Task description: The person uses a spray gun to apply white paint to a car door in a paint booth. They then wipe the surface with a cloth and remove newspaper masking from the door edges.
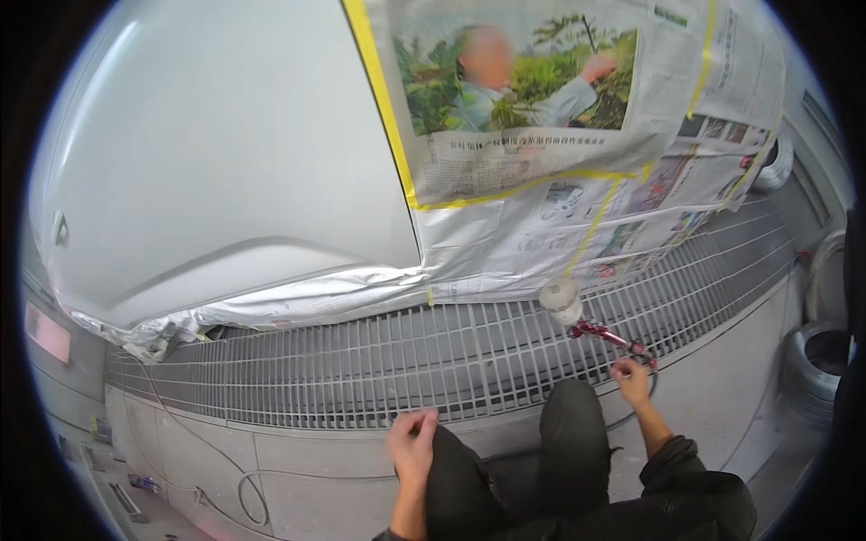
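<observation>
My right hand grips the handle end of a red spray gun, whose whitish paint cup is toward the masked car. The grip itself is partly hidden by my fingers. My left hand rests by my left knee, fingers curled together, with nothing visible in it. In front of me stands a pale grey car body panel with a curved crease low down. Newspaper masking sheets cover the area to its right, fixed with yellow masking tape.
Metal floor grating runs along the car's foot. A grey hose loops across the floor at left. Silvery wheel-shaped objects stand at right. Crumpled masking film lines the panel's lower edge.
</observation>
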